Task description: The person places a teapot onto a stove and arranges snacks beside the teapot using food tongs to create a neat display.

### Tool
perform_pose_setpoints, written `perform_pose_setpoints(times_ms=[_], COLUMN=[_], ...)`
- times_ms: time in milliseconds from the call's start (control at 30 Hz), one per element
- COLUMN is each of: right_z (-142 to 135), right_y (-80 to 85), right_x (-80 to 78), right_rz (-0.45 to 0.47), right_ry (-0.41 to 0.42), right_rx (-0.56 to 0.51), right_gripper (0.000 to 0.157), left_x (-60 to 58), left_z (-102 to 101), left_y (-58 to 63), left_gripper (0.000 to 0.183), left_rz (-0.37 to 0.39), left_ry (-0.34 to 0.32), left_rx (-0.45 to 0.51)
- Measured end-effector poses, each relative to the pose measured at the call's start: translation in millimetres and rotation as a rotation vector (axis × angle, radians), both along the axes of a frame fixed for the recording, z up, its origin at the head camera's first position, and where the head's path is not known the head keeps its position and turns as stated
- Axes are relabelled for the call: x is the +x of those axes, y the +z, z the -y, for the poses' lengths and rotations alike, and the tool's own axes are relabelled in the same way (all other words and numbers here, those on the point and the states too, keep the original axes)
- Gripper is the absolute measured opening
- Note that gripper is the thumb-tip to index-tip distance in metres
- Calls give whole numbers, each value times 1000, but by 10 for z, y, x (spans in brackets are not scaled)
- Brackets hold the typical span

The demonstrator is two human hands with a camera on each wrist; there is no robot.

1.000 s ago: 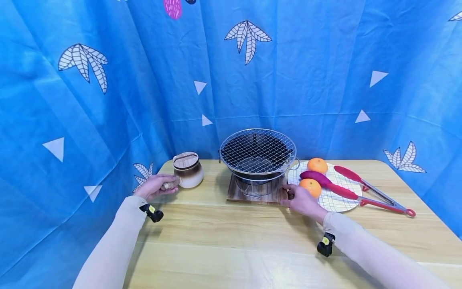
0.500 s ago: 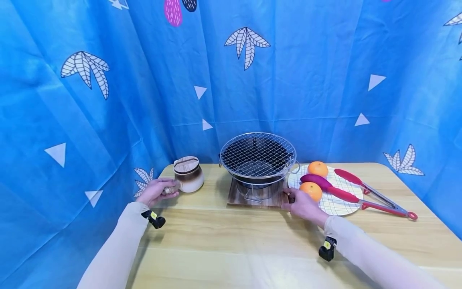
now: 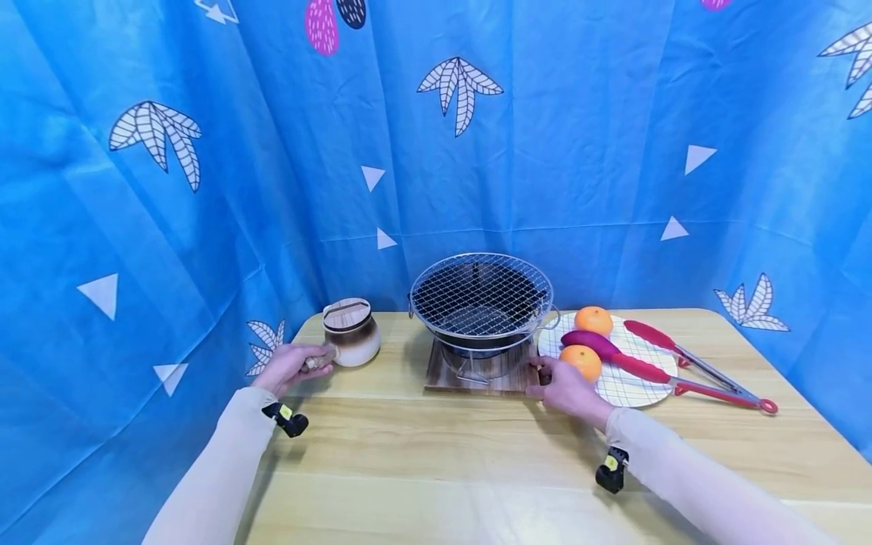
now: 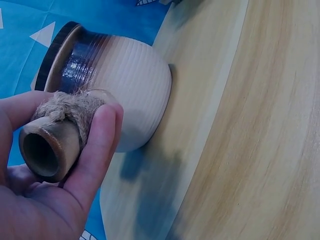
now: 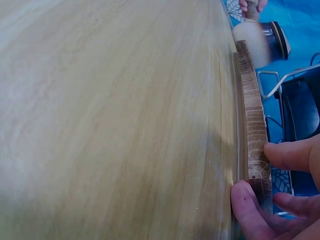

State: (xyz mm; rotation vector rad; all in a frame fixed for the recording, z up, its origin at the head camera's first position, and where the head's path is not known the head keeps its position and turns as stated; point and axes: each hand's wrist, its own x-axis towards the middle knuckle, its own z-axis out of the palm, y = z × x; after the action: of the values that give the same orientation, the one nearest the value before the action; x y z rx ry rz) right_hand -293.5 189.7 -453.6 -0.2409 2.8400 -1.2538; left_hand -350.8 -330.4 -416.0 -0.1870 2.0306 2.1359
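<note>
On the left of the table stands a brown-and-cream ceramic pot with a wooden lid. My left hand grips its side handle, a hollow stub bound with rope, between thumb and fingers. At the centre a round tabletop grill with a wire mesh on top rests on a dark wooden board. My right hand pinches this board's near right corner; in the right wrist view, fingers are on both faces of the board's edge.
Right of the grill lies a checked plate bearing two oranges. Red-handled tongs lie across the plate and stick out to the right. A blue curtain hangs close behind the table.
The head view has shifted slightly, so the scene sits a little lower in it. Both hands keep their holds; the pot and board stay in place.
</note>
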Motion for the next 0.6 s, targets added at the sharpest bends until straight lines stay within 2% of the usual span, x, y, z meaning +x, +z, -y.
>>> perform_pose_setpoints(times_ms=[233,600], right_z=[11,10], right_y=[4,22], right_x=[6,2], right_rz=[25,32], right_ry=[-8,-16], right_rx=[-6,20], right_gripper=[63,63], left_x=[23,24], left_z=[-28,-50], left_y=[5,15], left_gripper=[56,43], left_rz=[7,0], left_ry=[32,76], left_rx=[-7,39])
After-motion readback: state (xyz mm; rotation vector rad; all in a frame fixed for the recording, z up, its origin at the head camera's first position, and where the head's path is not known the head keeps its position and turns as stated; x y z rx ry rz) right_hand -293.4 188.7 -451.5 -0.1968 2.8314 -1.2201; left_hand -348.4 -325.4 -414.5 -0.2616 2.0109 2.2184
